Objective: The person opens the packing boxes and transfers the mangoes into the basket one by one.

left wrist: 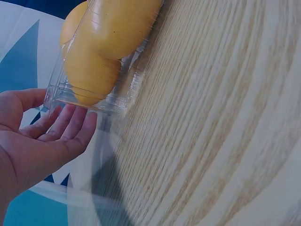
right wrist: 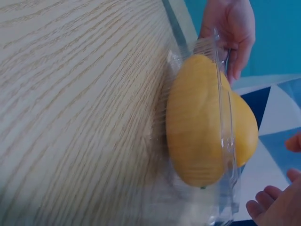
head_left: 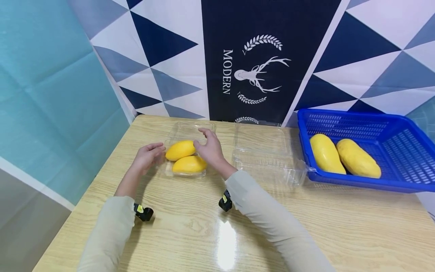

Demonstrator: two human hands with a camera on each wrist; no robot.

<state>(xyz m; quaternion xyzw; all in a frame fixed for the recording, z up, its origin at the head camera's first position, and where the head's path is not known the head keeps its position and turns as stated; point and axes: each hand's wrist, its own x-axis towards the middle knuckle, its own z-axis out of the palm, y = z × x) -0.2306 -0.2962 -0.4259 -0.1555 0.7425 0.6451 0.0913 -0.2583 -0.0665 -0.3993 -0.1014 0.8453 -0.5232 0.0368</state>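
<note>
Two yellow mangoes point(head_left: 181, 150) lie side by side in a clear plastic clamshell box point(head_left: 188, 174), whose lid point(head_left: 188, 130) is folded back behind it. My left hand point(head_left: 148, 156) is at the box's left end. In the left wrist view its thumb and fingertips point(left wrist: 90, 118) touch the clear wall, fingers loosely bent. Over the box's right side is my right hand point(head_left: 210, 149), fingers spread and holding nothing. The right wrist view shows part of that right hand point(right wrist: 277, 202) apart from the mangoes.
A second clear clamshell box point(head_left: 268, 166) stands with its lid up right of the first. At the far right, a blue plastic basket point(head_left: 401, 151) holds two more yellow mangoes point(head_left: 326, 153). A patterned cloth point(head_left: 170, 56) hangs behind the wooden table point(head_left: 183, 226).
</note>
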